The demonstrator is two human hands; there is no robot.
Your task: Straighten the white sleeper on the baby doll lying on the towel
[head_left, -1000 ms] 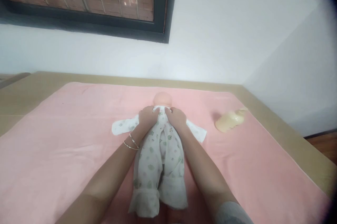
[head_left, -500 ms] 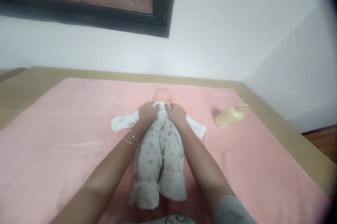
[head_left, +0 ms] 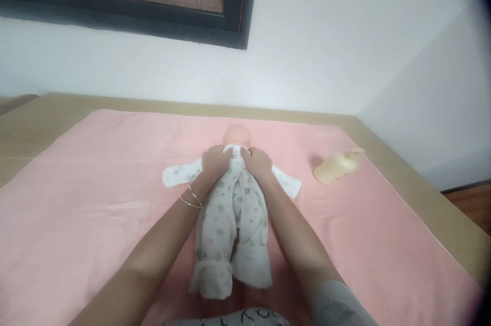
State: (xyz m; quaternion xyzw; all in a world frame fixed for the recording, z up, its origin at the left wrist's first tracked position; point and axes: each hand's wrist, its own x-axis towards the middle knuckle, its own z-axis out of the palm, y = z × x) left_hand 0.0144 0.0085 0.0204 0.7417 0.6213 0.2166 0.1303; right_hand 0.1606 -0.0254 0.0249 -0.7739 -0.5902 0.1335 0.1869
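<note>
A baby doll (head_left: pixel 237 135) with a bare, rounded head lies lengthwise before me, its legs toward my body. It wears a white outfit (head_left: pixel 218 218) printed with small green figures, with both sleeves spread out to the sides. My left hand (head_left: pixel 217 161) is closed around the left side of the doll's upper body, its thumb near the collar. On the opposite side my right hand (head_left: pixel 257 163) holds it the same way, thumb also by the collar. The other fingers are largely hidden, and no facial features of the doll show.
A pink sheet (head_left: pixel 115 172) covers most of the wooden table (head_left: pixel 395 172). To the right, a pale yellow bottle (head_left: pixel 337 167) lies on its side near the sheet's edge. Behind rise a white wall (head_left: pixel 307 35) and a dark-framed window (head_left: pixel 230 29).
The view has shifted very slightly. Both hands keep the same hold on the doll, and the bottle stays where it was.
</note>
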